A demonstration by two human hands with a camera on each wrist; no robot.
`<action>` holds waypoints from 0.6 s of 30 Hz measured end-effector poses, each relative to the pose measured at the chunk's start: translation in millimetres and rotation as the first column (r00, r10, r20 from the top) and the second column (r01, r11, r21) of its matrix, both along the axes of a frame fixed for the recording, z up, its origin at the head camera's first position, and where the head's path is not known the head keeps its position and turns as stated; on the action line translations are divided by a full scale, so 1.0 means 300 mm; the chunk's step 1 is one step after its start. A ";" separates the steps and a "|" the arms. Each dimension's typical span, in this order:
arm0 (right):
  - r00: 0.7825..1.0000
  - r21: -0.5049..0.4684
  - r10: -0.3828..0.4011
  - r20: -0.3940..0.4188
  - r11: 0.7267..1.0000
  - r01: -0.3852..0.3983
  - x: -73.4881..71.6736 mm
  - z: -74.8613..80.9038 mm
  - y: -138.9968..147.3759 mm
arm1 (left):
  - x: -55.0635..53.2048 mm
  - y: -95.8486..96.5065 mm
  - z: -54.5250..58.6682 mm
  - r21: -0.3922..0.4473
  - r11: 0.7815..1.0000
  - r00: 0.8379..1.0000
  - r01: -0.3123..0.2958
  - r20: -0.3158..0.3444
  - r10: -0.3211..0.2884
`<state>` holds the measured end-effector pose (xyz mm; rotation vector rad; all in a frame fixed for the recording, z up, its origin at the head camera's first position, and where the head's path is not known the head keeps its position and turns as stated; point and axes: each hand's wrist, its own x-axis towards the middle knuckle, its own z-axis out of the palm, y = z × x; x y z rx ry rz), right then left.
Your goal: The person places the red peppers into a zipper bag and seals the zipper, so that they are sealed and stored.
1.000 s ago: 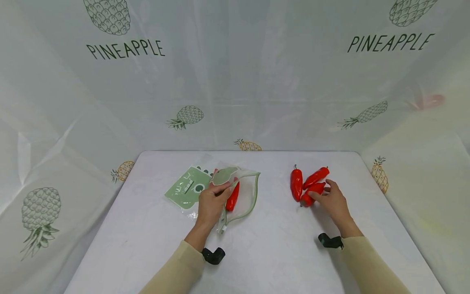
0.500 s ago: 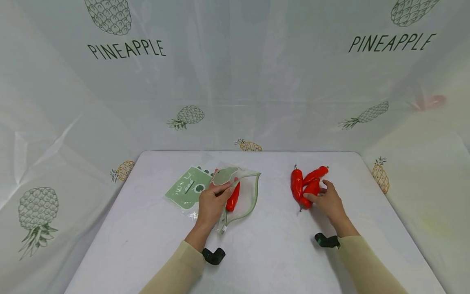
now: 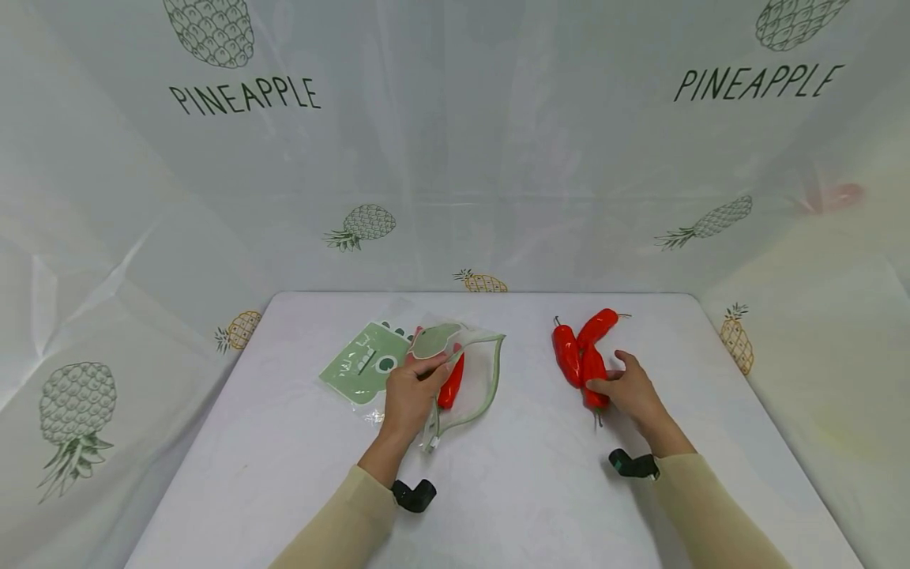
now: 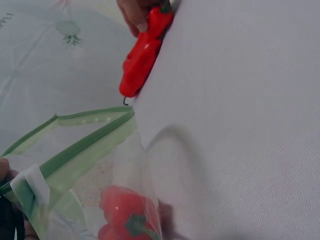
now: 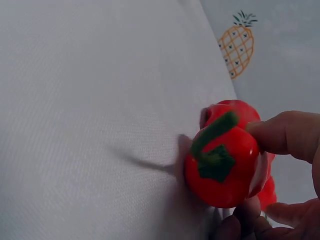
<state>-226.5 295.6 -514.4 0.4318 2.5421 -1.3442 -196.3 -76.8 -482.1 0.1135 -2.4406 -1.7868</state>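
My left hand (image 3: 408, 399) grips the edge of a clear zip bag (image 3: 492, 379) with a green rim. In the left wrist view the bag's mouth (image 4: 82, 145) gapes and a white slider sits near the fingers. A red pepper (image 3: 449, 387) lies inside the bag. My right hand (image 3: 635, 393) pinches a red pepper (image 3: 593, 378) between thumb and fingers. Its green stem (image 5: 215, 145) faces the right wrist camera. Two more red peppers, one on the left (image 3: 566, 354) and one behind (image 3: 599, 325), lie against the pinched one.
A flat clear packet with a green printed face (image 3: 362, 363) lies left of the zip bag, partly beneath it. The white table (image 3: 298, 490) has a pineapple-print curtain (image 3: 441, 158) behind it and at both sides.
The pinched pepper has turned, its stem end swinging toward the person. The two other peppers have shifted a little left and back. My left hand and the bag have stayed still.
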 end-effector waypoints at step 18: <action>0.992 -0.040 0.016 -0.123 0.999 -0.022 0.016 0.014 -0.001 | -0.003 0.003 0.001 0.006 1.000 1.000 -0.001 0.005 0.001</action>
